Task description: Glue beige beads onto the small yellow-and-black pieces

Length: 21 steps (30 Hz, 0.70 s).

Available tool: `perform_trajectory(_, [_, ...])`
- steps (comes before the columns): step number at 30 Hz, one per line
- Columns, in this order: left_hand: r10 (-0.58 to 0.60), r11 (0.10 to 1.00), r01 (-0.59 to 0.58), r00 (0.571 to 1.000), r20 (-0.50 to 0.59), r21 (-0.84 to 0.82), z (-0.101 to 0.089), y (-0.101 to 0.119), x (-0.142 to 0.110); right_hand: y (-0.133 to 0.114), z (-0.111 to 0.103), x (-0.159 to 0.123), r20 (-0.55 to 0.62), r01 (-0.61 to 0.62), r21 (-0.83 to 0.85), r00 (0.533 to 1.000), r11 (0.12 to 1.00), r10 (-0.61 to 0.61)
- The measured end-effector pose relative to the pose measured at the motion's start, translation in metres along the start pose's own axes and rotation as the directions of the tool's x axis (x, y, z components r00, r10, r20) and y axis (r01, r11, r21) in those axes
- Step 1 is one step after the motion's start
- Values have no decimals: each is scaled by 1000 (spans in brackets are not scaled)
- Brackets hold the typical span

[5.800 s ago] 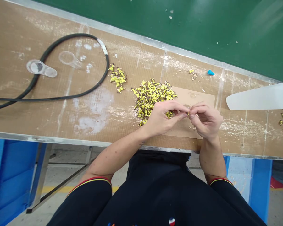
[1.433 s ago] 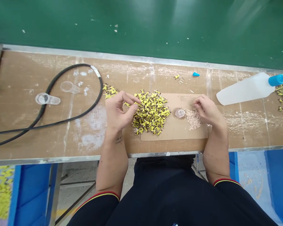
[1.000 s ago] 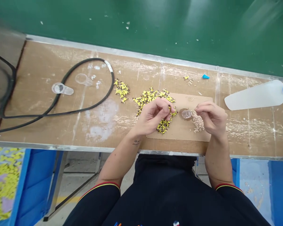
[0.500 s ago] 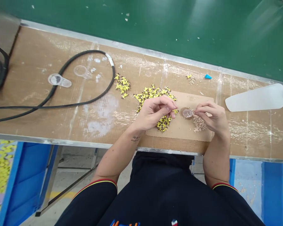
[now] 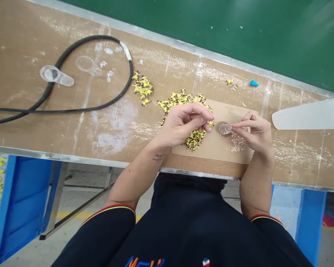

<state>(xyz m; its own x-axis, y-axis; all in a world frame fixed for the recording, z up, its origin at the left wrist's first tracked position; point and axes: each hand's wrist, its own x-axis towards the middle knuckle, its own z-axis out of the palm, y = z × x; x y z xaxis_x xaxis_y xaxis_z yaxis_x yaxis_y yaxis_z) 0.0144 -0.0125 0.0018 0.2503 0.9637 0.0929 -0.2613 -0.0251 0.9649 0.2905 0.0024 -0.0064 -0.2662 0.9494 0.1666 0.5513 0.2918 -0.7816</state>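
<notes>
Overall, a long workbench surface (image 5: pixel 44 129) topped with tan corrugated card and edged in dull aluminium runs across the view, with a dark green wall panel (image 5: pixel 211 22) along its far side. To the left lie a looping black rubber cable (image 5: pixel 72 109), two transparent plastic scoops (image 5: pixel 54 75) and a small heap of yellow-and-black components (image 5: pixel 142 88). A larger yellow-and-black heap (image 5: pixel 183 98) spills onto a rectangular brown cardboard sheet (image 5: pixel 219 152), which also carries a small round transparent dish (image 5: pixel 224 129) and, just right of it, tiny beige pieces (image 5: pixel 238 142). Farther right are a small blue triangular piece (image 5: pixel 254 83) and a white plastic paddle (image 5: pixel 308 115). Blue crates (image 5: pixel 25 193) stand on the floor below.

The left hand (image 5: pixel 183 124) hovers over the larger heap, its fingers pinched together just beside the dish. The right hand (image 5: pixel 253 131) has its fingers pinched at the dish's right rim. Whether either pinch holds anything is too small to tell. Since the earliest frame, the beige pieces have grown into a heap, and the hands, apart a moment earlier, have closed in around the dish.
</notes>
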Motion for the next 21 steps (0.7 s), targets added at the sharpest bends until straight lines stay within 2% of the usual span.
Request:
perform_trajectory(6, [-2,1000,2,1000,-5,2,-1,0,1,-1,3,1,-24,-73,45,997,996,74])
perform_trajectory(13, [-95,995,93,993,-70,-27,-1,1,1,0,2,3,-2,-56,63,998,996,56])
perform_trajectory(18, [-92,995,88,993,-68,-54,-1,4,1,0,1,3,-6,-61,44,998,997,62])
perform_trajectory(21, [-33,997,31,999,-31,-69,-1,4,0,0,0,3,6,-86,0,996,996,86])
